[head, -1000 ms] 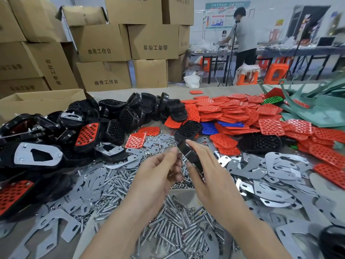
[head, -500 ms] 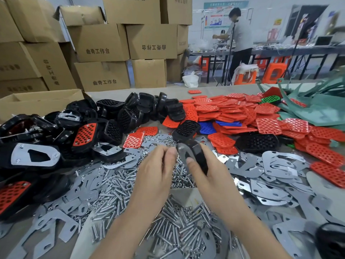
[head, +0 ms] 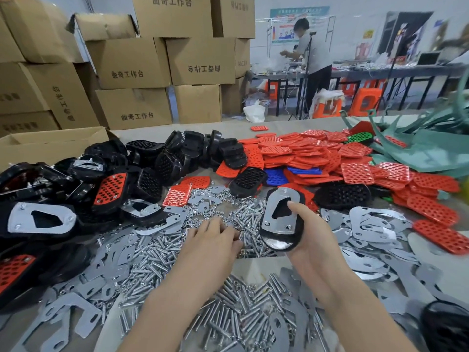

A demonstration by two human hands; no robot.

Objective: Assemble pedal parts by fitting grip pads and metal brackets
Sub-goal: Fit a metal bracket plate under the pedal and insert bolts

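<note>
My right hand (head: 312, 240) gripped a black pedal (head: 279, 244), thumb on its metal bracket (head: 269, 214), over the middle of the worktop (head: 253, 270). My blurred left hand (head: 213, 240) lay fingers-down in the nuts (head: 228, 199); I could not tell whether it pinched any. Screws (head: 152, 252) crowded the near edge, loose brackets (head: 368, 224) the right, and red grip pads (head: 304, 153) the far side.

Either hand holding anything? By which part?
Right hand holds the black pedal by its lower right edge, thumb on the metal bracket beside the cutout. Left hand is fingers-down in the loose nuts; a pinch cannot be told.
</note>
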